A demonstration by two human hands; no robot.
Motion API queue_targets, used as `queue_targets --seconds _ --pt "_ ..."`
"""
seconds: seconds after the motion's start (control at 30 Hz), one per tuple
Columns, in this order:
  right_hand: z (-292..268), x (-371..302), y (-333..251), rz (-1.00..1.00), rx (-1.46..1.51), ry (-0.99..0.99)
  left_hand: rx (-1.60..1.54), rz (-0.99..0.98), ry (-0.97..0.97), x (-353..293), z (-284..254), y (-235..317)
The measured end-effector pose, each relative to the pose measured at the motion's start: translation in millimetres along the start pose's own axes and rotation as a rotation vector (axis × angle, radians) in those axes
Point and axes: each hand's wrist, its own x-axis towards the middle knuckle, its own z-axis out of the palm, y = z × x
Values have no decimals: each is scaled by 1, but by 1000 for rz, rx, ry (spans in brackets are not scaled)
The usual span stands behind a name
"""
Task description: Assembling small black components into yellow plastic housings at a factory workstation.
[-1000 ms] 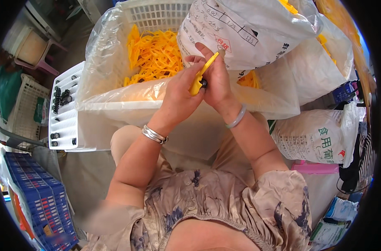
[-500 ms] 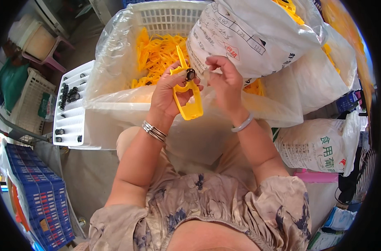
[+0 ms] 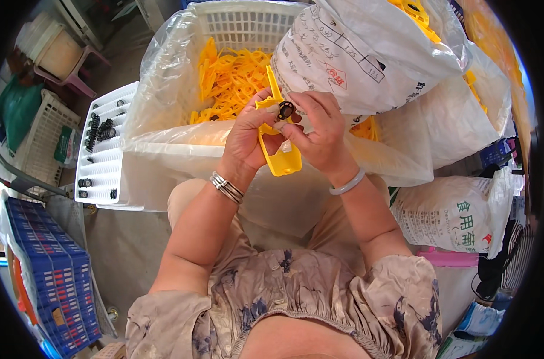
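A beige satin blouse with dark blue flower print [image 3: 284, 272] is filling the near edge at 6 o'clock. Above it, silver metal bangles [image 3: 226, 187] are circling the left wrist and a pale, smooth bangle [image 3: 348, 181] the right. The left hand [image 3: 245, 134] is keeping its grip clamped on a long, bright yellow plastic piece [image 3: 284, 164], whose narrow tip is pointing toward 12 o'clock and whose broad end is hanging below the fingers toward 6. A small, round black wheel [image 3: 286, 110] is sitting at the piece's upper middle. The right hand [image 3: 320, 128] is reaching in from 3 o'clock, its fingertips standing close around the wheel; whether that grip is pinching it, I cannot tell.

A white ribbed plastic tray [image 3: 107, 170] is lying at 9 o'clock, carrying small black parts [image 3: 104, 130]. A heap of thin yellow plastic pieces [image 3: 233, 78] is filling a white lattice basket [image 3: 248, 24] at 11 o'clock. At 1 o'clock a white woven sack [image 3: 355, 54] is showing black handwriting, a boxed row of printed figures and a red diamond emblem. At 4 o'clock another white sack [image 3: 445, 212] is bearing large green characters above a red mark; its finer grey print is staying too small to read.
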Motion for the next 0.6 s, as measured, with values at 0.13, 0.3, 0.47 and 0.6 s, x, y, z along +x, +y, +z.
queue_targets --seconds 0.13,0.3,0.47,0.6 --pt "2 -2 7 -37 -52 14 -18 23 -29 -1 4 -2" --pt "0 3 6 -112 -94 2 35 13 18 0 3 -1" --pt "-5 6 14 -140 -56 -107 100 -29 51 -1 -1 -1" --pt "-6 4 15 -3 146 -160 115 -52 18 1 -1 1"
